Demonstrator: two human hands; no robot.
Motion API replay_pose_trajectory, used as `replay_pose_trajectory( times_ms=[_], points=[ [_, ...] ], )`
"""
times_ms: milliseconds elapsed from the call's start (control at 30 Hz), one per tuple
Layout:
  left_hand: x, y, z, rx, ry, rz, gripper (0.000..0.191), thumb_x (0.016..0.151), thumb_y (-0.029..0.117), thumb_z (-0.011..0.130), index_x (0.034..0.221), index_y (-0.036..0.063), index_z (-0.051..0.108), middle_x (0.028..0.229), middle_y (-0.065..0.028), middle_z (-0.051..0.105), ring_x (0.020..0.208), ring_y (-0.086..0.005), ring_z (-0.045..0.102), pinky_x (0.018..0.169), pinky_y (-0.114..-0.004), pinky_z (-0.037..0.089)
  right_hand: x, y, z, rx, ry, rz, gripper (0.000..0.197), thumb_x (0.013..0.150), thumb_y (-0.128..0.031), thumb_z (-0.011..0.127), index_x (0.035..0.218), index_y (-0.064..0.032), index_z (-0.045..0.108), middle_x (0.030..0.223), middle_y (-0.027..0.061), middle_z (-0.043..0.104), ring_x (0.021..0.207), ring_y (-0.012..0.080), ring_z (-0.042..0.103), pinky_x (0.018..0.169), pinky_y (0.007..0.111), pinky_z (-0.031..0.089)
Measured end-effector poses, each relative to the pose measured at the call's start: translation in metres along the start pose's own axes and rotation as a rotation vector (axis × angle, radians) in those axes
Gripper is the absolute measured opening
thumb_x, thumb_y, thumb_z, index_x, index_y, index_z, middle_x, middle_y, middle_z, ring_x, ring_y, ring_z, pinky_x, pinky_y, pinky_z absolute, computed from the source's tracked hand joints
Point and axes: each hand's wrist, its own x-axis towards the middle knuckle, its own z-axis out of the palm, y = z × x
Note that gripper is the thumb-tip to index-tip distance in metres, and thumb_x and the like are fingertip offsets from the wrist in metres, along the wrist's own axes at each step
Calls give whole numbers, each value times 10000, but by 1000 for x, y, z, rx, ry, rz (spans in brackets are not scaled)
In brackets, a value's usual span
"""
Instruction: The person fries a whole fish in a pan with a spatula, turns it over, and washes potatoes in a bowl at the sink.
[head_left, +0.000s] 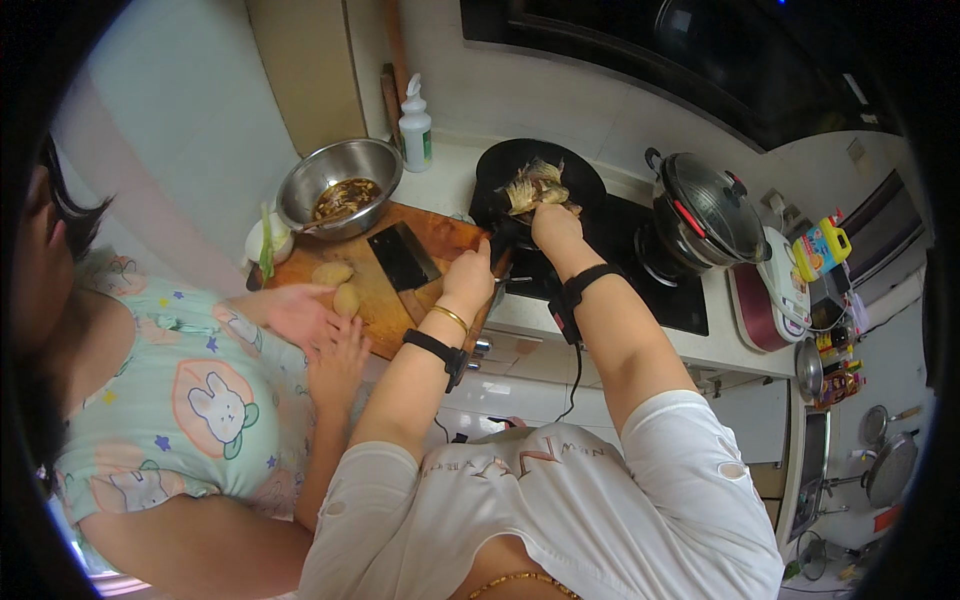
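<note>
My left hand is closed around the black handle of the black wok. My right hand reaches over the wok's near side. It sits right against browned fish pieces with spread tails or fins. The fingertips are hidden, so I cannot tell whether they grip the fish or a utensil under it. Below the wok handle, a short metal rod shows beside my left hand. The wok stands on a black glass cooktop.
Left, a person's hands touch potatoes on a wooden chopping board. A cleaver lies there beside a steel bowl of brown liquid. A lidded pot occupies the right burner; a rice cooker stands beyond it.
</note>
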Motion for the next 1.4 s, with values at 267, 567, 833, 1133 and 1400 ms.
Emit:
replay_pose_trajectory(
  times_ms=[267,567,833,1133,1400],
  points=[
    [1,-2,-1,12,-23,6,577,692,90,603,1218,-38,405,806,-224,579,753,-348,588,667,-402,494,-3,6,-1,6,-12,75,245,763,-74,505,962,-45,646,1016,173,614,957,315,594,792,381,492],
    [-3,-1,-7,21,-58,-26,569,696,96,610,1211,-43,412,808,-226,581,759,-346,589,673,-397,495,11,30,10,-116,-6,-6,235,773,-80,501,954,-11,634,1023,171,612,952,295,602,771,368,505],
    [2,-3,1,72,-39,-31,526,706,88,607,1187,-34,433,827,-216,584,780,-335,591,688,-384,496,22,76,1,-6,89,22,207,775,-97,541,934,-14,644,1004,197,608,943,325,592,773,383,497],
    [0,-1,-4,111,-44,-57,529,702,101,612,1192,-8,446,842,-209,588,787,-336,597,687,-397,499,15,108,-71,-113,-79,-157,268,715,-231,647,940,-86,660,947,154,633,884,313,600,754,386,493],
    [3,-1,-4,128,-57,-38,516,713,116,609,1188,-3,444,865,-214,586,800,-341,592,701,-402,495,-11,120,-21,127,27,-86,281,716,-237,658,952,-85,658,941,130,640,893,296,601,771,380,485]
  ],
)
